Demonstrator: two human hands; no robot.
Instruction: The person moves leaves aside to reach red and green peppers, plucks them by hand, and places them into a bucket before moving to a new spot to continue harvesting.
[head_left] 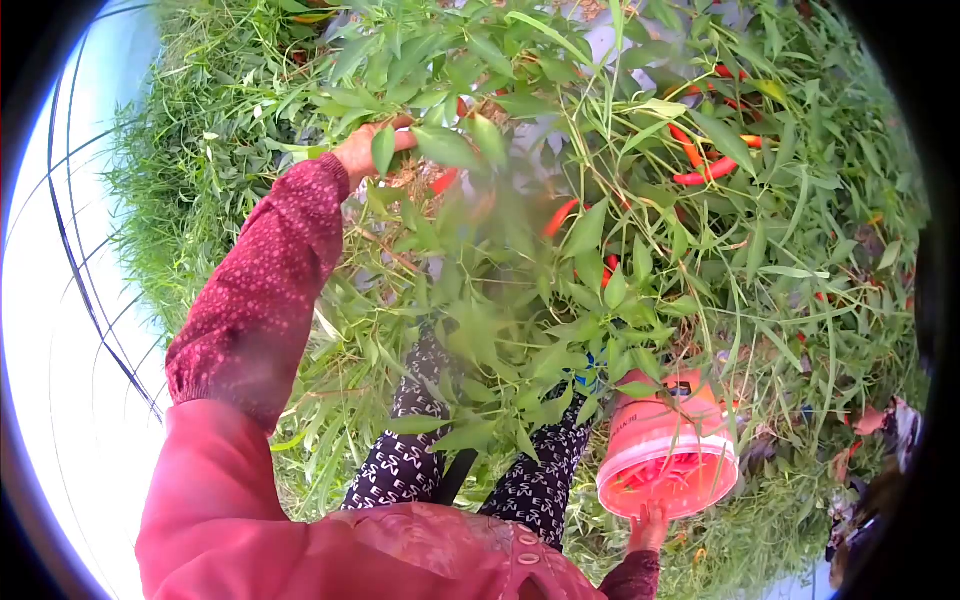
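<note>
Left hand (368, 152) is outstretched, right hand (649, 527) lower.

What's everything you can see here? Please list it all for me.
Plants: many, green, across most of the view
Peppers among leaves: several, mostly red, centre and right
Bucket: one, pinkish red, lower right, tilted
Peppers inside it: too many to count, red
Pale patches: several, greyish, top centre
Dark lines: several, black, left
Top: one, pinkish red, bottom
Forearm sleeves: two, maroon
Trousers: one pair, black-and-white, lower centre
Left hand: one, bare, among leaves
Right hand: one, bare, at bucket's rim
</note>
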